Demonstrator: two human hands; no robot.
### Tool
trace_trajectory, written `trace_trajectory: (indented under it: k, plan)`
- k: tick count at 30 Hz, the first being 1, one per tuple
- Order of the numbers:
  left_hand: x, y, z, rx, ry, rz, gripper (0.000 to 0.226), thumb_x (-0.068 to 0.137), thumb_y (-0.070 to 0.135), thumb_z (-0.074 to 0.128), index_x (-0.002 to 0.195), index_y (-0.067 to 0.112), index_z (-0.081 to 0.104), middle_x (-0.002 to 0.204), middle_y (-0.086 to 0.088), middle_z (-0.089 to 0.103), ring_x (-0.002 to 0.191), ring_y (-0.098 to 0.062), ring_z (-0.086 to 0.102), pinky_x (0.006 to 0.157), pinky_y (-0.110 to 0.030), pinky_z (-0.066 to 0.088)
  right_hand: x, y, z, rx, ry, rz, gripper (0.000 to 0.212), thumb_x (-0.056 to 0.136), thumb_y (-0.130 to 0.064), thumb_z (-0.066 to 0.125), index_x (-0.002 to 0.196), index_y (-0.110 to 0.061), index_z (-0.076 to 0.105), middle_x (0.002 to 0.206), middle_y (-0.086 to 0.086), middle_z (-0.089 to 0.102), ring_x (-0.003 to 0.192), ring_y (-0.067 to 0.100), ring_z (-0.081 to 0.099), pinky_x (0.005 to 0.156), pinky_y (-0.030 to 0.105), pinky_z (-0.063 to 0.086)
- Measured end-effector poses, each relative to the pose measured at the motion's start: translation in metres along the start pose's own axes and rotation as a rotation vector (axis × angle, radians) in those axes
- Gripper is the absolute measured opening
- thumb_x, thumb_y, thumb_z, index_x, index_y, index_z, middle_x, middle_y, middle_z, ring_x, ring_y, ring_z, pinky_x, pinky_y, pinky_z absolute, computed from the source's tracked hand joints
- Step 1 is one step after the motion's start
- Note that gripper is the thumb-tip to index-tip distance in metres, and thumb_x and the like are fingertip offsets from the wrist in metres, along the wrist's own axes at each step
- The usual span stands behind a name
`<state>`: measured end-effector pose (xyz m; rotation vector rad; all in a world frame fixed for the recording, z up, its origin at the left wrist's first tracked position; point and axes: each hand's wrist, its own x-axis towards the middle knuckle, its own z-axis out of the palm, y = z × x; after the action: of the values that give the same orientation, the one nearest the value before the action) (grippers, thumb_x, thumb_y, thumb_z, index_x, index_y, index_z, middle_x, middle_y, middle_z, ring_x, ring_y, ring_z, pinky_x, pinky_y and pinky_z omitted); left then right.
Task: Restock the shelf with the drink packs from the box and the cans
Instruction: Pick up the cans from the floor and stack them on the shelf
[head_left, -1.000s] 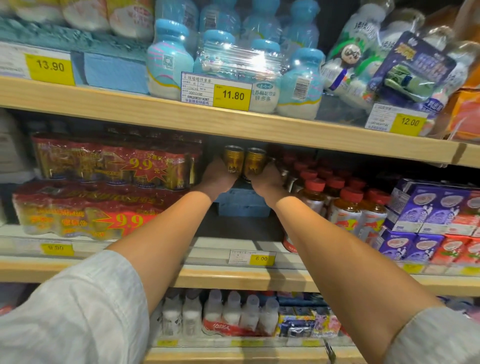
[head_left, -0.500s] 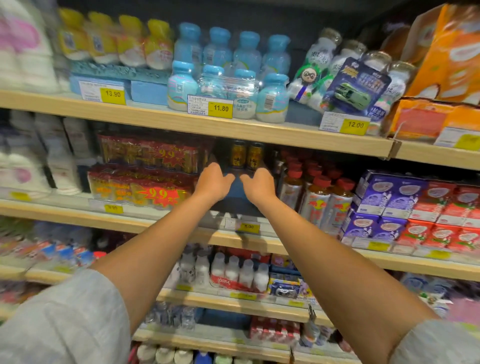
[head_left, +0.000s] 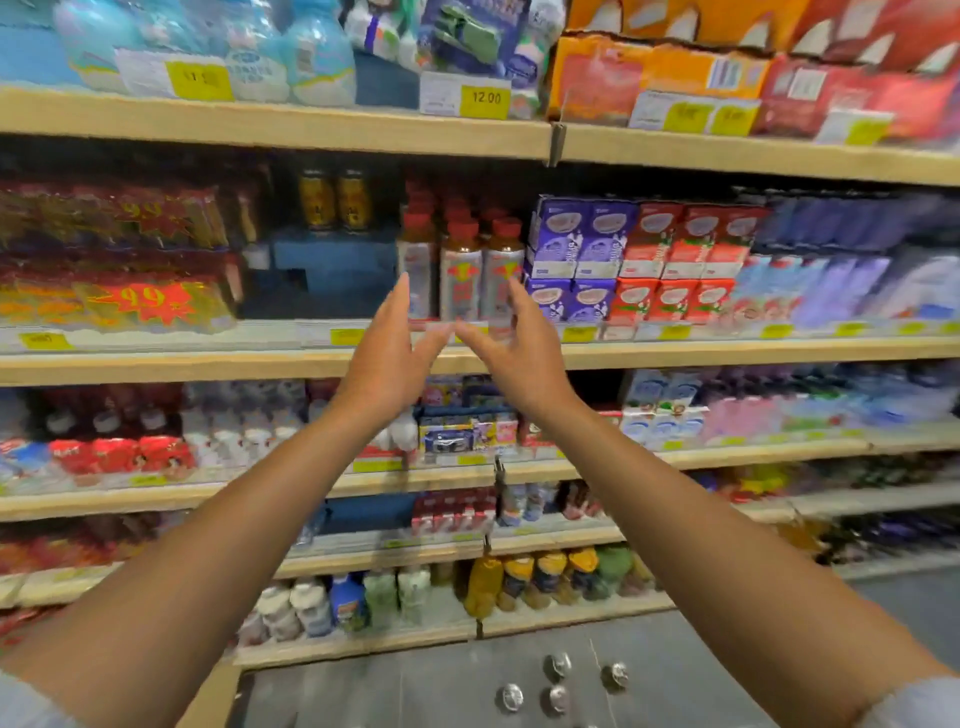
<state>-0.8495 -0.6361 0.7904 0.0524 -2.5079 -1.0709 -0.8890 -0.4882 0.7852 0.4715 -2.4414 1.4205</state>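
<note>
Hands first: our left hand and right hand hang in front of the shelf edge, both empty, fingers spread and loosely curved, thumbs nearly meeting between them. We hold nothing; the palms face each other. Sleeves are cut off at the lower corners, only pale grey cloth showing.

Behind and above the hands, two gold cans stand upright side by side on a blue box, deep in the shadow of the shelf. Their labels are too blurred to read. Left of the box lie shrink-wrapped red and gold packs, glossy film, stacked two high, with a starburst "9.9" sticker. Just right of the box stand bottles with red caps, several rows deep, the back ones lost in the dark. Beyond them are small purple cartons and red cartons, square-edged, stacked in two tiers. Everything farther right smears into blue and purple blur.

On the floor below, four more cans stand near one another, seen from above as round silver tops. We cannot make out their sides.

Yellow price tags line the shelf edges; only "12.00" is legible. The upper shelf's goods are cut off by the frame.
</note>
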Motion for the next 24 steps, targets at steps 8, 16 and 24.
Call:
trace_trajectory:
  k: [8, 16, 24]
  plan:
    - [-0.029, 0.033, 0.136, -0.103, -0.38, 0.076, 0.084, 0.095, 0.055, 0.051, 0.158, 0.029, 0.002, 0.165, 0.009, 0.008, 0.151, -0.015, 0.014, 0.12, -0.04, 0.026, -0.076, 0.108, -0.095, -0.1, 0.106, 0.302, 0.097, 0.087, -0.054, 0.068, 0.159, -0.017, 0.016, 0.165, 0.001, 0.022, 0.15, 0.018, 0.024, 0.119, 0.037, 0.031]
    - [-0.068, 0.009, 0.26, -0.116, -0.723, 0.061, 0.092, 0.088, 0.062, 0.056, 0.157, 0.037, 0.0, 0.164, 0.007, 0.016, 0.148, -0.018, 0.024, 0.114, -0.04, 0.032, -0.153, 0.213, -0.115, -0.19, 0.169, 0.647, 0.103, 0.079, -0.059, 0.074, 0.156, -0.013, 0.023, 0.161, 0.002, 0.03, 0.147, 0.018, 0.028, 0.117, 0.037, 0.033]
    - [-0.105, -0.094, 0.379, -0.037, -1.021, 0.039, 0.094, 0.089, 0.05, 0.064, 0.159, 0.024, 0.007, 0.163, -0.001, 0.022, 0.144, -0.018, 0.034, 0.113, -0.033, 0.034, -0.237, 0.342, -0.074, -0.228, 0.192, 1.011, 0.1, 0.081, -0.054, 0.075, 0.155, -0.011, 0.025, 0.158, 0.006, 0.034, 0.142, 0.026, 0.037, 0.111, 0.034, 0.035]
